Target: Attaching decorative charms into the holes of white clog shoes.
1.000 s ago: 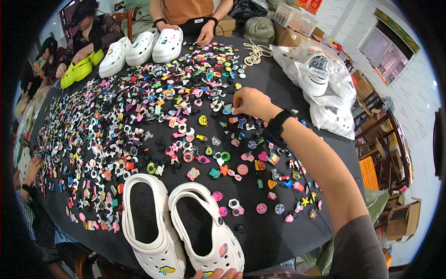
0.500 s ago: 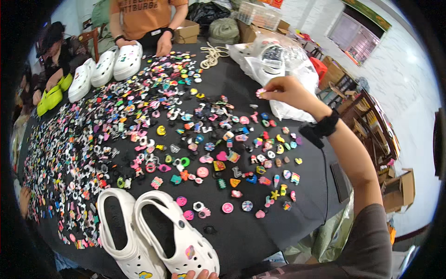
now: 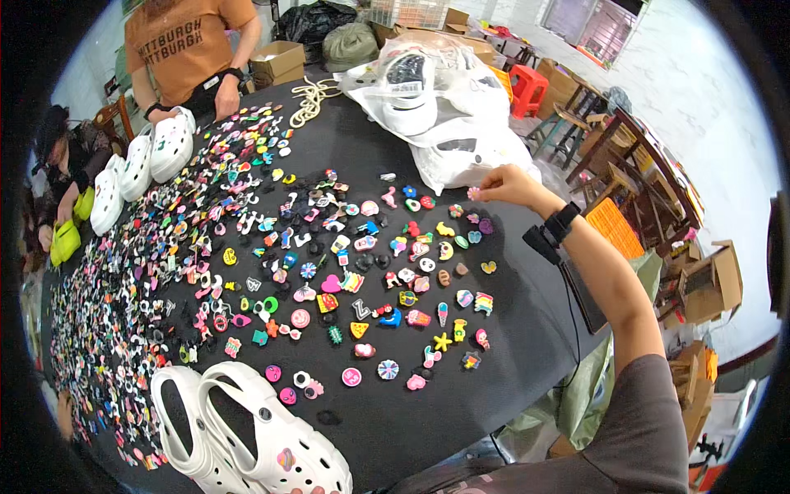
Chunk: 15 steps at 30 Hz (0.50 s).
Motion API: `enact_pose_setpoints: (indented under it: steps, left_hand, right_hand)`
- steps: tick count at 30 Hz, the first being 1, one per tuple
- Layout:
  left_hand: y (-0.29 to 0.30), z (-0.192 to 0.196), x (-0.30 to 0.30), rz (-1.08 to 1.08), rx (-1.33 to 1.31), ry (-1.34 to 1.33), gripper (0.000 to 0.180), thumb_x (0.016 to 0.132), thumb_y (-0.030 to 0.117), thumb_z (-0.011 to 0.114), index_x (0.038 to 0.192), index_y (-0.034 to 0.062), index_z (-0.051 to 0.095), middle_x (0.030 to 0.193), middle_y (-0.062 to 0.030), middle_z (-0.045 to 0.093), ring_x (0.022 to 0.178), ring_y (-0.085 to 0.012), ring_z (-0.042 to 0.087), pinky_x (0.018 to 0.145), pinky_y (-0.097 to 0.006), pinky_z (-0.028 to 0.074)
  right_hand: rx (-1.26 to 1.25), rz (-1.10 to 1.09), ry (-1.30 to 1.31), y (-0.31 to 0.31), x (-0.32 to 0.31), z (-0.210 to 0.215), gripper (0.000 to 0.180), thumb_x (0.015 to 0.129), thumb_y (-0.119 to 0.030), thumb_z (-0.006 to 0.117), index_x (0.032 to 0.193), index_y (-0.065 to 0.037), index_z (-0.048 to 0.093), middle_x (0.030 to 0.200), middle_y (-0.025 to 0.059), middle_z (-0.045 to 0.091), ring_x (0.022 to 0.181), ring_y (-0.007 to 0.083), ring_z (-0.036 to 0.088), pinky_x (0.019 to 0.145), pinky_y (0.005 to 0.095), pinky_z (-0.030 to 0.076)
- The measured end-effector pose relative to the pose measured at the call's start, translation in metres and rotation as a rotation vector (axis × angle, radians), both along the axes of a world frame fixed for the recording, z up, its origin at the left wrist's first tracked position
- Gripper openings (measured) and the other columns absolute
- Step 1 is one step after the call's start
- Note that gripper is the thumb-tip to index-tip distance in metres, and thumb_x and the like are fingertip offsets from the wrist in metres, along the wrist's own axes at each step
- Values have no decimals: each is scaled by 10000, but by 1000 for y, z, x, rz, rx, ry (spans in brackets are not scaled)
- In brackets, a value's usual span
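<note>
Held out over the table's far right, my right hand [image 3: 512, 186] pinches a small pink shoe charm [image 3: 473, 193] between thumb and fingertips. A pair of white clogs [image 3: 284, 432] stands close to me at the lower left. The right one carries a cloud-like multicoloured charm [image 3: 285, 459] on its toe. Only slivers of my left hand's fingertips show over that toe at the lower edge; the rest is out of frame. Loose charms [image 3: 351, 376] of many shapes and colours lie spread between the clogs and my right hand.
Dense heaps of charms [image 3: 107, 337] cover the table's left side. White clogs [image 3: 171, 146] line the far left edge beside a person in orange [image 3: 185, 41]; another person handles lime-green clogs [image 3: 66, 239]. Bagged white shoes [image 3: 461, 152] and a cord [image 3: 311, 103] lie at the back.
The view has swung right, so the table's contents sit further left. My right hand still pinches the pink charm, now nearer the front of the bagged shoes. Less of my left hand shows.
</note>
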State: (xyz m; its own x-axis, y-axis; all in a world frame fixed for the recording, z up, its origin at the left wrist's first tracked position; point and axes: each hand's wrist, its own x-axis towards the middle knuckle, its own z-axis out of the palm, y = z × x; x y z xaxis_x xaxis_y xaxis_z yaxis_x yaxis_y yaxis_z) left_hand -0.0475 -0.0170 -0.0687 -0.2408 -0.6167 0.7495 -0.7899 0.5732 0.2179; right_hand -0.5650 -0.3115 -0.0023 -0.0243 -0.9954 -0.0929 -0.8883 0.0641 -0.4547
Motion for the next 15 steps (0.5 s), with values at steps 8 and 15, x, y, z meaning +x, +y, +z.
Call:
enact_pose_setpoints:
  steps: [8, 15]
  left_hand:
    - [5, -3, 2, 35, 28, -10, 186, 901, 221, 607, 885, 53, 685, 970, -102, 663, 1010, -342, 598, 992, -574, 385]
    - [6, -6, 5, 46, 33, 13, 181, 900, 220, 613, 884, 54, 683, 971, -105, 665, 1000, -342, 601, 992, -571, 388]
  right_hand:
    - [121, -35, -113, -18, -4, -21, 288, 819, -330, 750, 907, -56, 758, 758, 27, 696, 689, 86, 602, 616, 255, 460]
    - [56, 9, 42, -33, -13, -40, 350, 722, -416, 786, 825, -82, 767, 725, 52, 702, 683, 147, 644, 621, 319, 487]
